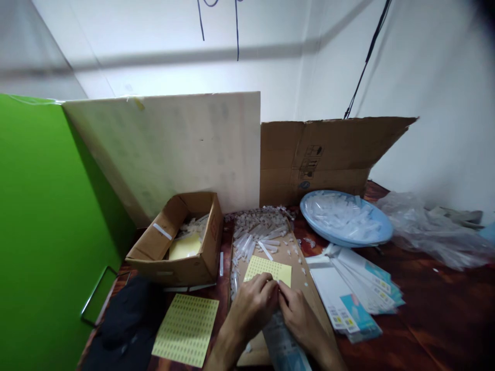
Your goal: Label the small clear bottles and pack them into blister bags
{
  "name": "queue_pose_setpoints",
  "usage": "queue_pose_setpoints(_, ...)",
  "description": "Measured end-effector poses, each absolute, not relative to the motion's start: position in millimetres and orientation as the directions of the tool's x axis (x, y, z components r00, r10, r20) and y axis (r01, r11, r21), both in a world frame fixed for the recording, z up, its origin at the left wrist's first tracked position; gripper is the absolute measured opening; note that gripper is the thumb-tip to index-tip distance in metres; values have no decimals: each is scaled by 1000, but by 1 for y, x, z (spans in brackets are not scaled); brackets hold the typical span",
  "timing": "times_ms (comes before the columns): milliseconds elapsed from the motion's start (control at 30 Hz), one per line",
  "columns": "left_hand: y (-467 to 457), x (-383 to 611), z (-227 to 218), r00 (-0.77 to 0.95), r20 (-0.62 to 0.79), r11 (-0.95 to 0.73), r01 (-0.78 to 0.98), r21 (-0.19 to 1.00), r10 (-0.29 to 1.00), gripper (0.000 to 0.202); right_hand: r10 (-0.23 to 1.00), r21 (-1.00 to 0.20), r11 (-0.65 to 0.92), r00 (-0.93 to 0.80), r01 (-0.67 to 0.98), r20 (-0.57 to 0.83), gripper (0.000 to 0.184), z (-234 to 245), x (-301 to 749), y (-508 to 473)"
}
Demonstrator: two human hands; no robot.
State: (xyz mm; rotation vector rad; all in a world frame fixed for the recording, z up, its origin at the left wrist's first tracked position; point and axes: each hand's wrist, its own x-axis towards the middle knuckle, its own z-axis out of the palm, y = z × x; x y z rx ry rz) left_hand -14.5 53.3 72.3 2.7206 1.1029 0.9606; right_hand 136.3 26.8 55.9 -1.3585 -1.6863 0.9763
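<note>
My left hand (251, 305) and my right hand (299, 313) meet near the table's front edge, fingertips pinched together over a clear plastic packet (284, 342) that lies under them. What the fingers pinch is too small to make out. Just beyond the fingertips lies a yellow sticker sheet (267, 270) on a cardboard sheet (299, 278). A heap of small clear plastic tubes (257, 232) lies further back on that cardboard.
A second yellow sticker sheet (187, 330) lies front left beside a dark cloth (127, 324). An open cardboard box (181, 242) stands left. A blue plate (346, 219) of clear pieces, fanned packets (356, 288) and crumpled plastic (429, 229) lie right. Boards stand behind.
</note>
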Motion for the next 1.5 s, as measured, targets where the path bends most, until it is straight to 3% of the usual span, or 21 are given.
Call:
queue_pose_setpoints(167,69,-24,80,472,557,-717,580,386,683,14,982,-925,149,-160,350,98,35,57,136,28)
queue_pose_setpoints(333,102,-83,131,230,630,-578,695,427,742,12,997,-931,70,-35,358,62,43,53,151,28)
queue_pose_setpoints(433,115,-132,160,50,691,-409,835,367,721,19,999,-937,44,1,347,48,45,45,163,30)
queue_pose_setpoints(500,117,-160,169,-30,666,-210,937,277,745,23,999,-946,31,19,322,39,45,39,168,30)
queue_pose_setpoints(567,113,-182,170,-42,545,-43,989,142,838,31,999,-948,22,26,317,32,46,34,172,31)
queue_pose_setpoints(633,105,-196,168,-35,456,22,999,33,889,38,999,-944,19,23,329,28,47,30,173,31)
queue_pose_setpoints(700,93,-197,164,-72,533,81,997,7,843,38,1000,-944,18,14,329,24,47,28,174,32)
queue_pose_setpoints(767,77,-181,159,-144,680,127,989,75,719,36,1000,-946,12,17,324,19,47,27,173,35)
queue_pose_setpoints(833,57,-150,149,-166,735,7,977,214,658,30,998,-946,7,50,325,24,49,29,169,39)
queue_pose_setpoints(933,27,-86,120,37,621,-402,792,460,783,19,988,-941,-3,148,338,50,56,39,157,44)
queue_pose_setpoints(1000,13,-46,96,196,517,-503,656,563,834,25,979,-948,-11,197,319,55,62,49,147,42)
queue_pose_setpoints(1067,8,-19,76,277,500,-556,591,585,820,41,985,-971,-6,168,238,35,64,59,139,34)
queue_pose_setpoints(1133,10,-9,62,240,533,-561,576,595,812,56,997,-994,0,73,107,8,65,67,133,24)
queue_pose_setpoints(1233,19,-15,57,95,571,-520,554,650,815,38,998,-999,9,-62,-50,12,59,69,130,16)
queue_pose_setpoints(1333,26,-28,64,74,557,-525,457,718,827,20,999,-991,29,-26,-129,33,53,58,132,23)
queue_pose_setpoints(1400,28,-33,69,82,509,-499,378,780,857,18,999,-988,36,44,-149,30,55,51,136,31)
queue_pose_setpoints(1500,30,-33,70,70,446,-446,291,846,892,19,995,-994,72,72,-84,66,42,48,143,38)
